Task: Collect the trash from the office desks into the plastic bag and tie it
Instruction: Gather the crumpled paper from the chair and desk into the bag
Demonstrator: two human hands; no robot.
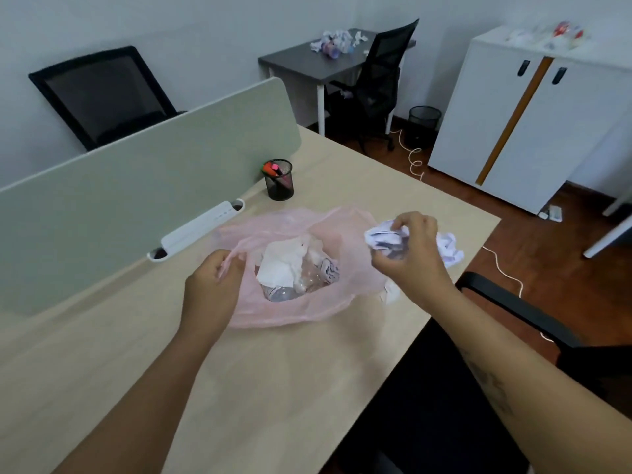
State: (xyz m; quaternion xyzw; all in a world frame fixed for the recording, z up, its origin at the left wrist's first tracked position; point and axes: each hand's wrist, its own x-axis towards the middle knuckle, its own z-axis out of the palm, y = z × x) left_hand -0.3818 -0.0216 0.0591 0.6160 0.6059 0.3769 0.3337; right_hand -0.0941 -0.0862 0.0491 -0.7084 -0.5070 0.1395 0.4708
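Observation:
A pink plastic bag lies open on the light wooden desk, with crumpled paper and clear plastic trash inside. My left hand pinches the bag's left rim and holds it up. My right hand grips a crumpled paper ball just above the bag's right edge. Another crumpled paper lies on the desk behind my right hand, and a small scrap sits under my wrist.
A black mesh pen cup stands by the grey-green divider. More trash is piled on the dark desk at the back and on the white cabinet. A black chair is at the desk's right edge, a wastebasket on the floor.

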